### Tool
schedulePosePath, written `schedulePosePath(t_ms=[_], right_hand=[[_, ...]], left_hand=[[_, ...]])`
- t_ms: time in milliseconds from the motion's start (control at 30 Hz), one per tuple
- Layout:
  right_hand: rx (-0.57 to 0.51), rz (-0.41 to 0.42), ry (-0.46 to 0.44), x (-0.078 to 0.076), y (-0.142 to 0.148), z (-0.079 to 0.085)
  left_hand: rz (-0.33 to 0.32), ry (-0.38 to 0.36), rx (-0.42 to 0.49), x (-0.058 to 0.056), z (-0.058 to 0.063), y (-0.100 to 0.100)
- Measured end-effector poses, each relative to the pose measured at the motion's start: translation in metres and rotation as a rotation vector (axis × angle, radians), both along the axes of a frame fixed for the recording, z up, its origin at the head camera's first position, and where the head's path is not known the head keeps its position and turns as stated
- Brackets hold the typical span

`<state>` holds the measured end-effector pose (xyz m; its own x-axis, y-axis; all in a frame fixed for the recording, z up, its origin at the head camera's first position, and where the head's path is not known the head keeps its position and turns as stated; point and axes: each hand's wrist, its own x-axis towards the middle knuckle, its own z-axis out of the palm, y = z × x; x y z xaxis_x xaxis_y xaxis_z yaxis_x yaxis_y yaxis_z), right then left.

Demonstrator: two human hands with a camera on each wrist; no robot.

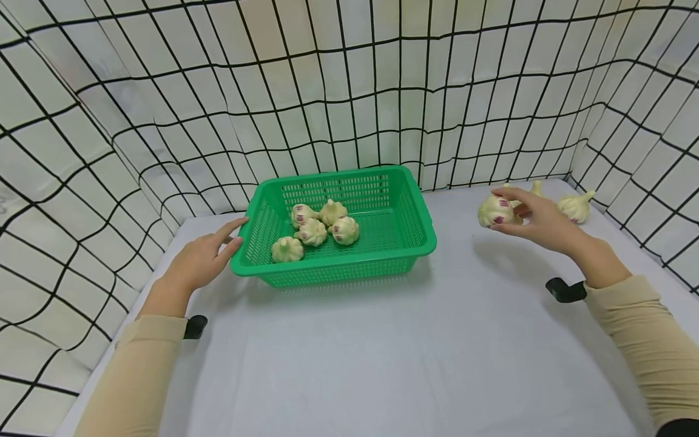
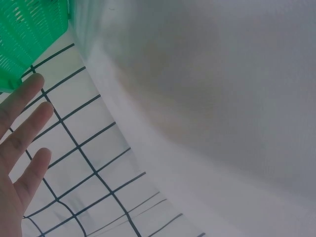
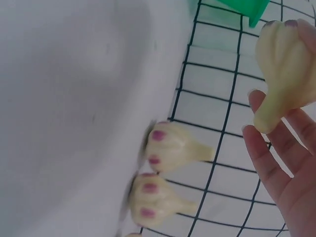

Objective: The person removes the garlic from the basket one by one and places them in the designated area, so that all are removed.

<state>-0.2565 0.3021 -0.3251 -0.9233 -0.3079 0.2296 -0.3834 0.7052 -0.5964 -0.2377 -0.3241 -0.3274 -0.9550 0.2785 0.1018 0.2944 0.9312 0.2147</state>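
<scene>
My right hand (image 1: 543, 220) pinches a pale garlic bulb (image 1: 494, 211) with purple marks between thumb and fingers, above the right side of the table. In the right wrist view the stem of this held garlic bulb (image 3: 284, 69) points down toward the fingertips. On the far left, my left hand (image 1: 199, 261) has its fingertips at the left rim of a green plastic basket (image 1: 333, 264). Its fingers (image 2: 30, 121) are spread and fairly straight in the left wrist view. Several garlic bulbs (image 1: 312, 232) lie in the basket's left half.
More garlic bulbs (image 1: 574, 208) sit at the table's back right, partly behind the right hand; two of these bulbs (image 3: 170, 147) show beside each other in the right wrist view. Black netting (image 1: 349, 103) over white walls surrounds the table (image 1: 349, 358) at the back and sides.
</scene>
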Motion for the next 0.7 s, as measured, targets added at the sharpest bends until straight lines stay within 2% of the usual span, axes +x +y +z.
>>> schedulePosePath(t_ms=[267,400,700], right_hand=[[0.052,-0.066,-0.017,-0.002,0.018,-0.007],[0.064,-0.101,-0.054,-0.004,0.026,-0.011],[0.071,-0.126,-0.122,-0.01,0.04,-0.015]], left_hand=[[0.007,0.0,0.006,0.0,0.001,0.001],[0.011,0.0,0.002,-0.001,0.002,0.001],[0.013,-0.002,-0.003,0.0,0.001,0.001]])
